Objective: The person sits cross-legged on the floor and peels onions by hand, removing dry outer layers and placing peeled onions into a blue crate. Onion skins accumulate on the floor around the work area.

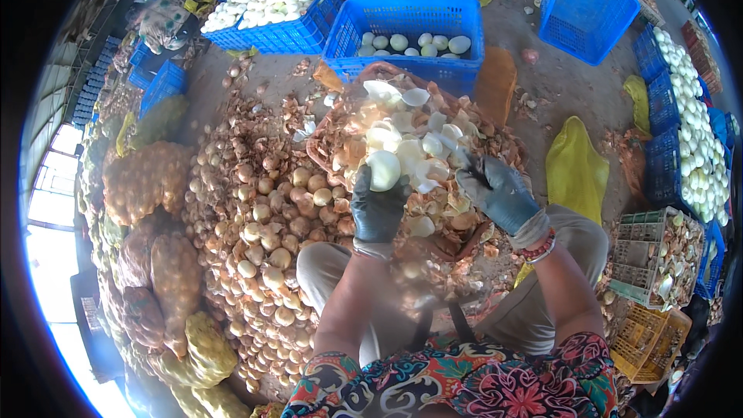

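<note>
My left hand (378, 209), in a grey-blue coated glove, grips a peeled white onion (383, 170) in its fingertips. My right hand (498, 190), gloved the same way, hovers to the right with bent fingers. Something dark and blurred shows at its fingertips; I cannot tell what it is or whether it is held. Below both hands is a heap of brown onion skins and pale peel layers (422, 171) on a container with a reddish rim (316, 154).
Unpeeled onions (273, 244) cover the floor at left, beside full mesh sacks (174, 284). Ahead stands a blue plastic crate (406, 72) with several peeled onions inside. An upended blue crate (589, 11), a yellow sack (574, 168) and a crate of peelings (656, 261) are at right.
</note>
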{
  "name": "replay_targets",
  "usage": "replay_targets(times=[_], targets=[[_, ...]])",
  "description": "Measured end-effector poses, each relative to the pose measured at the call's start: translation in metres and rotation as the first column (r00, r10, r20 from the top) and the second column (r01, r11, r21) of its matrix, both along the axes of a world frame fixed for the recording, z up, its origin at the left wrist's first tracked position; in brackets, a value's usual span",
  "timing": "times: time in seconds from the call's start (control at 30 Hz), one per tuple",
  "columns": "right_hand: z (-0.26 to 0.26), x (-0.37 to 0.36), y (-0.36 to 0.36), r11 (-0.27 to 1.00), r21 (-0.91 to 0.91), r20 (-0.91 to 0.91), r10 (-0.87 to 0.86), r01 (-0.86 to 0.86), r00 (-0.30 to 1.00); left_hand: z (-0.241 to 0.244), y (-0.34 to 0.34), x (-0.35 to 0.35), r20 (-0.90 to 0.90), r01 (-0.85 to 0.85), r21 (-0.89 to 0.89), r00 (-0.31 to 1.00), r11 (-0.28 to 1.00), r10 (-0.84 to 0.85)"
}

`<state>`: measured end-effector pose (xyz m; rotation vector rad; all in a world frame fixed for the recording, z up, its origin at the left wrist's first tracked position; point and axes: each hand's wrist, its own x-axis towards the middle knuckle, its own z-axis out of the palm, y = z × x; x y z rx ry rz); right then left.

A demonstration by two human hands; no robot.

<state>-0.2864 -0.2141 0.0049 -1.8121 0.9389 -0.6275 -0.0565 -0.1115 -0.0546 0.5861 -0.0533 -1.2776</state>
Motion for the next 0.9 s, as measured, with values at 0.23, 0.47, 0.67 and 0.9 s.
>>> replay_targets(times=[0.23,0.47,0.67,0.9], targets=[[-0.019,0.027,-0.003,0.721,0.613,0.49,-0.027,-0.323,0.871,0.024,-0.002,-0.027,0.382,0.233,-0.146,0.91,0.961,-0.162],[-0.004,0.035,0.004,0.848,0.442,0.496,0.042,-0.293,0.867,0.038,0.004,-0.02,0.477,0.233,-0.107,0.865,0.967,-0.156],[0.004,0.034,0.006,0.981,-0.186,0.024,0.059,-0.054,0.998,0.027,0.007,-0.017,0.614,0.193,0.053,0.768,0.98,-0.185],[-0.01,0.037,-0.017,0.941,-0.114,0.157,-0.3,0.319,0.941,0.029,0.01,-0.02,0.593,0.247,-0.012,0.782,0.969,-0.192]])
